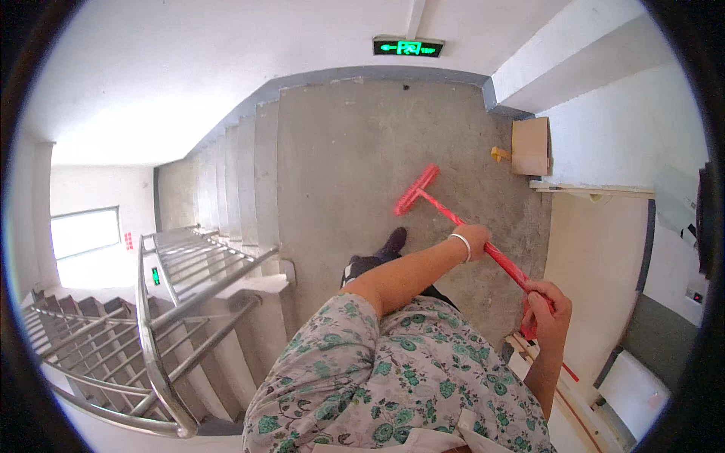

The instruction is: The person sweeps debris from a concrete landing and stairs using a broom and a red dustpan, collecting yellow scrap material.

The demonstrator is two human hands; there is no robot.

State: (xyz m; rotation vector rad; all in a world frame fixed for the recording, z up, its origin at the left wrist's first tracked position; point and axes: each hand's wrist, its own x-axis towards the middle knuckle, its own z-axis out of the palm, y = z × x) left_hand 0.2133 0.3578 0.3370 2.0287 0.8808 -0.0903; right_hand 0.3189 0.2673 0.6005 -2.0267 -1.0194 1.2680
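Note:
A red push broom [417, 189] with a long, red-wrapped handle [508, 265] slants across the concrete landing, its bristled head near my dark shoe [395, 240]. My left hand [473, 240], a pale bangle on its wrist, is closed around the middle of the handle. Higher up, close to my right side, my right hand [546, 310] grips the handle's upper end. Some red material [529, 327] shows below the right fingers; what it is cannot be told.
Concrete steps [238, 175] lie to the left, with stainless-steel railings [148, 294] at lower left. A cardboard box [530, 146] stands by the right wall beside a small yellow object [499, 154]. A doorway [595, 255] is at right. A lit green exit sign [408, 47] hangs ahead.

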